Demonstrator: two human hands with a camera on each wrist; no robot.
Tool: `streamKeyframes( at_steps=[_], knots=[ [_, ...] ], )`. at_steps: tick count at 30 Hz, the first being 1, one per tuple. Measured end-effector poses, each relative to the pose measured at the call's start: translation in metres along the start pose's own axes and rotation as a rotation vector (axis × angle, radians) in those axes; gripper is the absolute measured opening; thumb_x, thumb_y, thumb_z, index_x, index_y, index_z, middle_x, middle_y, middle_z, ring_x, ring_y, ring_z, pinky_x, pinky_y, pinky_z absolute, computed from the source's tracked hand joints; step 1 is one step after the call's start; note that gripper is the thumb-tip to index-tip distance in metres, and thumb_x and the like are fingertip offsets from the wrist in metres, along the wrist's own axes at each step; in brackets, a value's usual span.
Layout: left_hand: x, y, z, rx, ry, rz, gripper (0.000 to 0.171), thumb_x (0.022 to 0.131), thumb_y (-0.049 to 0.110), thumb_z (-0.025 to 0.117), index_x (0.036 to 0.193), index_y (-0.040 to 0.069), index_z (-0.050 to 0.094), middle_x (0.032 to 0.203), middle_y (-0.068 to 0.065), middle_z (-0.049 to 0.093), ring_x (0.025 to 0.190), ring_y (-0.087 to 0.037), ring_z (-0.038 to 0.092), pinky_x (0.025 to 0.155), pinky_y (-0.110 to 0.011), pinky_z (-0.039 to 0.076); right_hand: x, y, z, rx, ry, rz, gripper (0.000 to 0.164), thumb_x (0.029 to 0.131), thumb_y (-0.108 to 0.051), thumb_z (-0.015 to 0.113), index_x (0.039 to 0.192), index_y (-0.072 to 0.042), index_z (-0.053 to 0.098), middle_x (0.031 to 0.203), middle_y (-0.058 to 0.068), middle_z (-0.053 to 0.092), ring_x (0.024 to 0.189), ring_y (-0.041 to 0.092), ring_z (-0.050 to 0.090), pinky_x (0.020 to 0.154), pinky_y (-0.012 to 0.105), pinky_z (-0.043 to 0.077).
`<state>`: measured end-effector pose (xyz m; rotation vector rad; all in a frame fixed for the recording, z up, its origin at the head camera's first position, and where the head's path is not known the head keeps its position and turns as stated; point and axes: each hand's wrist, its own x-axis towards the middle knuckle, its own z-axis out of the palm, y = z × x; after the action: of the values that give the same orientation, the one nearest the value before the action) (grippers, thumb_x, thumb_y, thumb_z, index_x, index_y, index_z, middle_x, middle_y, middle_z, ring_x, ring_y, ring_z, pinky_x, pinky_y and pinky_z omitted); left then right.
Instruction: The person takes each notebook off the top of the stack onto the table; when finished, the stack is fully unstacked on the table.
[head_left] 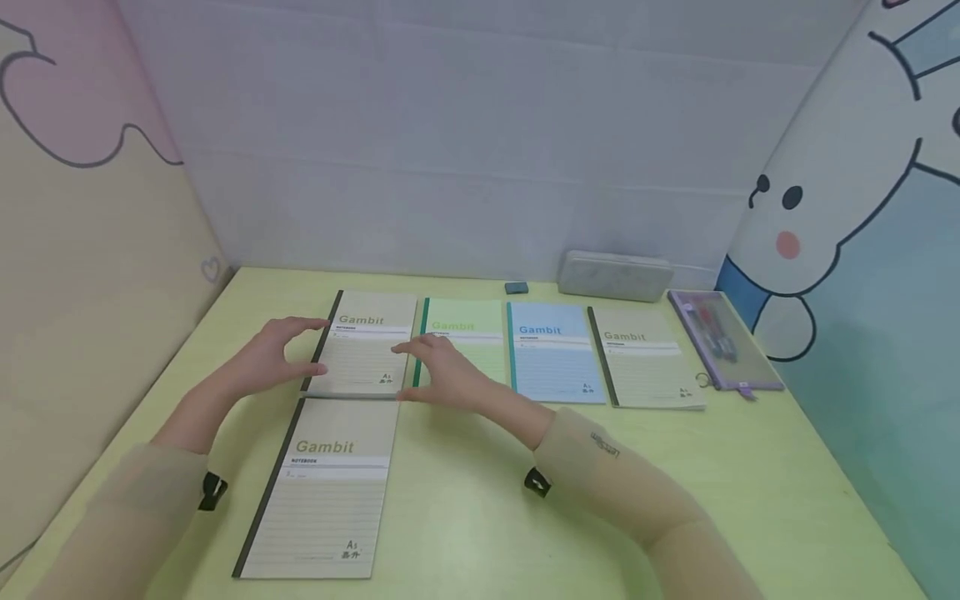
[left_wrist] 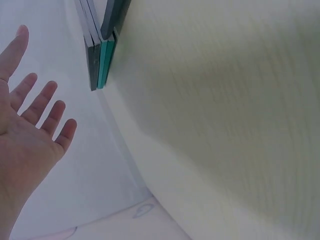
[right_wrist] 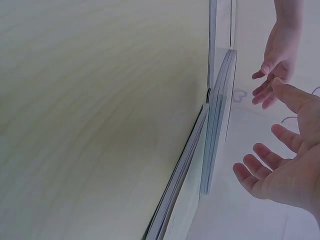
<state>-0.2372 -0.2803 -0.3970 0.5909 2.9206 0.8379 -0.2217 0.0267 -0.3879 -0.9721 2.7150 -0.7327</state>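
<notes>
Pale wall (head_left: 465, 125) fills the top of the frame, behind the table (head_left: 480, 517). Left of centre, the upper notebook (head_left: 360, 358) lies just above the lower notebook (head_left: 322, 492). Left hand (head_left: 262, 357) and right hand (head_left: 446, 372) are at its two sides, released, fingers loose. I think equal, gentle pressure, low on both edges, would keep it from turning.

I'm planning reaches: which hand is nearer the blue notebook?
Right: the right hand is just left of the blue notebook; the left hand is farther left.
</notes>
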Motion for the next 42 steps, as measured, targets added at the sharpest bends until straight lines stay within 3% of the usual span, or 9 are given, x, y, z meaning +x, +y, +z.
streamKeyframes(
  at_steps=[6,16,24,33,42],
  knots=[
    [0.013,-0.014,0.003,-0.022,0.005,-0.064,0.091,0.077,0.043,0.076,0.146,0.005,0.031,0.148,-0.024,0.031,0.134,-0.048,0.021,0.103,-0.066,0.020,0.017,0.011,0.003,0.065,0.012,0.039,0.071,0.083,-0.041,0.070,0.144,-0.020,0.039,0.148,0.007,0.034,0.138,0.024,0.030,0.109,0.039,0.032],
    [0.034,-0.027,0.008,-0.055,-0.047,-0.124,0.102,0.076,0.041,0.077,0.151,0.007,0.017,0.153,-0.023,0.020,0.139,-0.046,0.015,0.107,-0.063,0.017,0.042,0.024,0.013,0.062,-0.007,0.105,0.077,0.085,-0.042,0.068,0.148,-0.019,0.031,0.153,0.010,0.027,0.141,0.027,0.023,0.111,0.043,0.028],
    [0.038,-0.030,0.010,-0.014,-0.133,-0.178,0.109,0.074,0.046,0.077,0.150,0.002,0.014,0.151,-0.029,0.018,0.137,-0.050,0.012,0.107,-0.065,0.014,0.057,0.032,0.024,0.055,-0.083,0.158,0.082,0.085,-0.047,0.066,0.151,-0.020,0.025,0.156,0.010,0.019,0.144,0.026,0.016,0.113,0.043,0.024],
    [0.039,-0.032,0.012,-0.027,-0.171,-0.212,0.103,0.075,0.048,0.075,0.148,-0.001,0.021,0.150,-0.031,0.020,0.137,-0.050,0.013,0.108,-0.063,0.015,0.060,0.034,0.029,-0.017,-0.111,0.166,0.084,0.085,-0.048,0.064,0.150,-0.012,0.025,0.155,0.009,0.024,0.144,0.029,0.015,0.115,0.040,0.019],
    [0.041,-0.033,0.013,-0.067,-0.183,-0.227,0.101,0.076,0.047,0.074,0.149,0.001,0.021,0.151,-0.029,0.018,0.138,-0.049,0.011,0.108,-0.063,0.013,0.059,0.034,0.028,-0.036,-0.101,0.156,0.084,0.085,-0.049,0.064,0.150,-0.012,0.026,0.155,0.010,0.025,0.144,0.027,0.017,0.116,0.038,0.018]
  ],
)
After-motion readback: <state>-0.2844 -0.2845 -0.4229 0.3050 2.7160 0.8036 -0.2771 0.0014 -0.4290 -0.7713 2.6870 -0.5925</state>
